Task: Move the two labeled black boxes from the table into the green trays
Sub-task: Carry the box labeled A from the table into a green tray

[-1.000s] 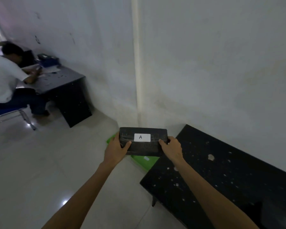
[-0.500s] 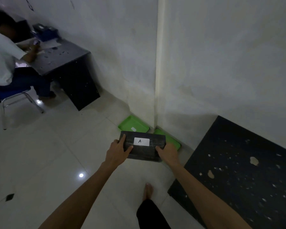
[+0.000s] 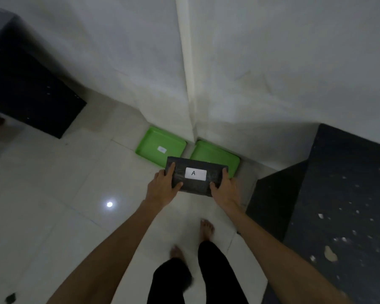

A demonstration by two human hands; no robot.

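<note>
Head view: the left hand (image 3: 161,189) clasps the left end of the black box (image 3: 196,176), thumb on the top face and fingers wrapped under the edge. The right hand (image 3: 225,190) clasps the right end in the same manner. Both grips are closed on the box, which is held level in the air, clear of the floor and well apart from the tabletop (image 3: 342,207) at 3 o'clock.

Outward from the grip, two green trays lie side by side on the floor against the wall corner. The left tray (image 3: 160,145) sits at 11 o'clock from the box; the right tray (image 3: 215,155) sits at 12 o'clock, its near part hidden behind the box. Bare feet (image 3: 206,229) stand at 6 o'clock, pointing toward the trays.

Task status, as a judgement: the box is off the tabletop and carried to the trays, but not yet set down. The left tray holds no box. The second box is not in view; its transfer appears to remain.

Markings: a white label (image 3: 195,173) on the box top reads "A". A small white tag (image 3: 162,149) lies on the left tray floor; its writing is too blurred to read.
</note>
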